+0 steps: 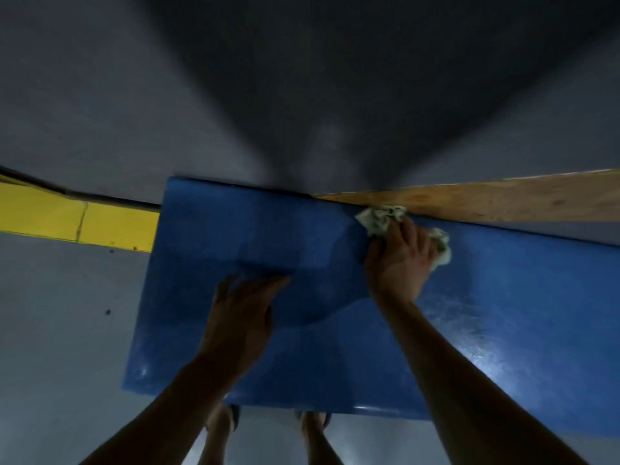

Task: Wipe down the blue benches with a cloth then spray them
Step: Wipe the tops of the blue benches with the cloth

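Blue bench surface (235,236) is mid-wipe: right hand (401,263) grips the crumpled cloth (382,218) at its far edge, while left hand (240,317) rests flat, fingers straight, nearer. Spraying seems undone; no spray bottle shows.

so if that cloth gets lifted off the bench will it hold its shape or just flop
Probably flops: the cloth is bunched and wrinkled under the right hand, with loose ends poking out. It looks thin, so likely light. It should slide easily on the glossy blue bench.
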